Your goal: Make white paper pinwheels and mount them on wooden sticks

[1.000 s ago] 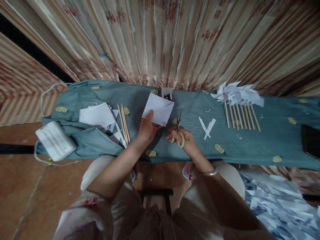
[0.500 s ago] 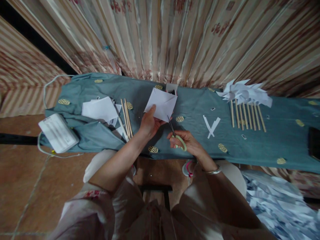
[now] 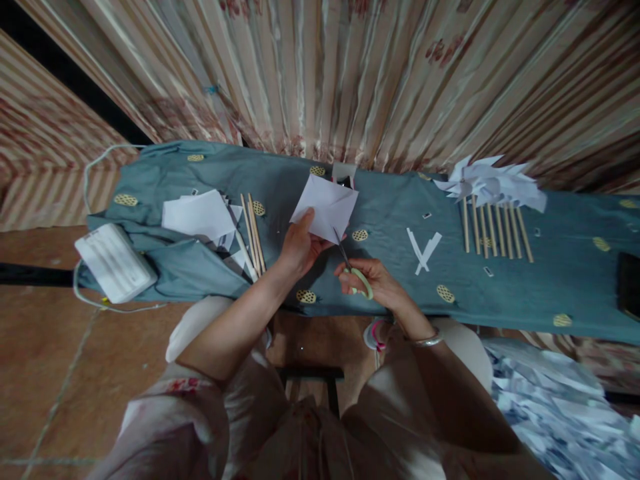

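Between the thumb and fingers of my left hand [image 3: 300, 247] is a square of white paper [image 3: 327, 203], with crease or cut lines running in from its corners. My right hand [image 3: 373, 283] grips scissors [image 3: 361, 283] with pale green handles. Their dark blades reach the paper's near corner; whether they are cutting at this instant I cannot tell. Left of my hands lie several wooden sticks [image 3: 256, 233] and a pile of white paper sheets [image 3: 200, 215]. Two crossed white paper strips [image 3: 424, 252] rest to the right.
Paper pinwheels [image 3: 493, 183] on wooden sticks lie in a row at the right. A white power strip or box [image 3: 116, 263] with a cable sits at the left end of the cloth-covered table [image 3: 390, 293]. Pleated curtains [image 3: 320, 80] hang behind. Paper scraps [image 3: 560, 407] are heaped below right.
Both hands keep almost the same pose. The white paper has shifted very slightly to the right, and the view has moved a little.
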Tool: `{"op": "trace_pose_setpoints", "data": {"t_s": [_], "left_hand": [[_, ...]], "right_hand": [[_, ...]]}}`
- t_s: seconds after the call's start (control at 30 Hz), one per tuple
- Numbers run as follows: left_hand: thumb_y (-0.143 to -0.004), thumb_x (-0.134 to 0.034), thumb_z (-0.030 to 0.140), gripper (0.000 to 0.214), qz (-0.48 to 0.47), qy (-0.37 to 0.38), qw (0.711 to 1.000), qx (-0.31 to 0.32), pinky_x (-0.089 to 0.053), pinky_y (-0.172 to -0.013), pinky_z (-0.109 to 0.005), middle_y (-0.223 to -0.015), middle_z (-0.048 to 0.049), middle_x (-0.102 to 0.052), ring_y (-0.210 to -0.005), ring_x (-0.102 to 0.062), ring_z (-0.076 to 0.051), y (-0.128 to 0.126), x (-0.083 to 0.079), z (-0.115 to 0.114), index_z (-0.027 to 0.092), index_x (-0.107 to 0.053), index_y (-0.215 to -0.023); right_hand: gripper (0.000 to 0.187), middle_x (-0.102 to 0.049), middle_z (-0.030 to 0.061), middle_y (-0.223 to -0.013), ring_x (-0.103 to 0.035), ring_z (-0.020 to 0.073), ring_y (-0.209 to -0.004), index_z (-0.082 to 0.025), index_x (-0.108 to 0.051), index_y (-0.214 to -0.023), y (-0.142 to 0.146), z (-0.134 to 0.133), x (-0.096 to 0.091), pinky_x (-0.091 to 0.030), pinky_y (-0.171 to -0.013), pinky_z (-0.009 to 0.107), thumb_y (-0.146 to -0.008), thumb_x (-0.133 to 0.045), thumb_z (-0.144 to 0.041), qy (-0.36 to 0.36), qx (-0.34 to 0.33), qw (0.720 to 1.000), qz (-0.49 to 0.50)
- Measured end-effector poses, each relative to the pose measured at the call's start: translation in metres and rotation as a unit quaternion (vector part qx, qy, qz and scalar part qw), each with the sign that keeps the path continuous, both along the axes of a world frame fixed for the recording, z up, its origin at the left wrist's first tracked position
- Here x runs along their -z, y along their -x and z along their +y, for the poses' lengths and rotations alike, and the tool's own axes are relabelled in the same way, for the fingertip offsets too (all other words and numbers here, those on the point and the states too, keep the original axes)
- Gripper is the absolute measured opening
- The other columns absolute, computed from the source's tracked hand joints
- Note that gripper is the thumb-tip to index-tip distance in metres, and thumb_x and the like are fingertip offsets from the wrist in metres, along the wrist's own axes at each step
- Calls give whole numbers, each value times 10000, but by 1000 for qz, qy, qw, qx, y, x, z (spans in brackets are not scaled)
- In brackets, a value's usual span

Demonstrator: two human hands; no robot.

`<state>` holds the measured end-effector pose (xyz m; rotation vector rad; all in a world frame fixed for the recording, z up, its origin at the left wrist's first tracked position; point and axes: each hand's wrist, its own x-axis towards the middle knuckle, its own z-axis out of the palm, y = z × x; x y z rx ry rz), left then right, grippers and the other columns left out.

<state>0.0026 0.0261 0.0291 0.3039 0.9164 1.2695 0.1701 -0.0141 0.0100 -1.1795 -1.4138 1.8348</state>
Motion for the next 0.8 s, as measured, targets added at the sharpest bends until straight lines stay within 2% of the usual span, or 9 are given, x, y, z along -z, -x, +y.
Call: {"op": "trace_pose_setpoints", "data": {"t_s": [0.2, 0.43, 0.67, 0.8], "left_hand": [[-964, -546, 336, 294, -2, -1, 1000, 0, -586, -933, -443, -1093, -133, -761, -1092, -718, -288, 0, 0, -1, 160, -642, -1180], [-945, -585, 353, 344, -7, -3, 1000, 1, -591, -918, -449, -1085, -127, -763, -1068, -728, -298, 1, -1, -1, 160, -626, -1227], [-1010, -441, 279, 291, -4, -1, 1000, -5, -585, -934, -458, -1035, -119, -769, -1020, -743, -271, 0, -5, 0, 144, -622, -1193], [-961, -550, 318, 333, -11, -12, 1000, -8, -584, -929, -463, -1076, -128, -765, -1050, -731, -291, 0, -2, 0, 150, -605, -1243]], "right_hand": [[408, -628, -31, -546, -519, 93, -486, -192, -700, -740, 0, -1, 3, -399, -470, 218, -685, -806, -583, -11, 2, 1000, -1], [400, -618, -39, -531, -513, 90, -471, -197, -698, -726, 1, -1, 4, -403, -462, 220, -667, -821, -574, -8, 10, 1000, 8], [408, -619, -48, -511, -511, 81, -451, -198, -690, -709, 4, -1, 4, -401, -450, 209, -602, -865, -550, 25, 25, 999, 14], [434, -604, -55, -481, -495, 79, -426, -198, -683, -687, 5, -1, 4, -394, -433, 211, -573, -869, -574, 25, 34, 999, 14]]}}
